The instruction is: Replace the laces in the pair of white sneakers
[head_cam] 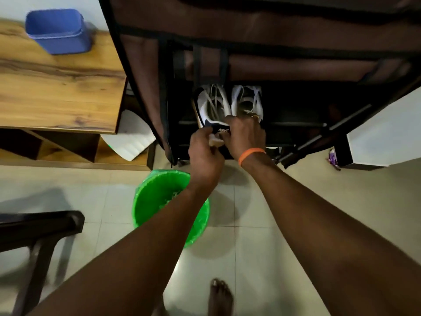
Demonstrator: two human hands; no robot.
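Two white lace-up sneakers (pixel 229 103) sit side by side on a dark rack shelf (pixel 296 124), the right hand (pixel 245 135) gripping their heels while the left hand (pixel 204 149) pinches something small and white.

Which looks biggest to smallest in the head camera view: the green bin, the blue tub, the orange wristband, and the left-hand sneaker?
1. green bin
2. blue tub
3. left-hand sneaker
4. orange wristband

The bin is nearer the camera than the tub, so their true order is unsure.

Bare arms and bare foot (pixel 220 297), orange wristband (pixel 250 155) on right wrist, ring (pixel 254 116) on right finger.
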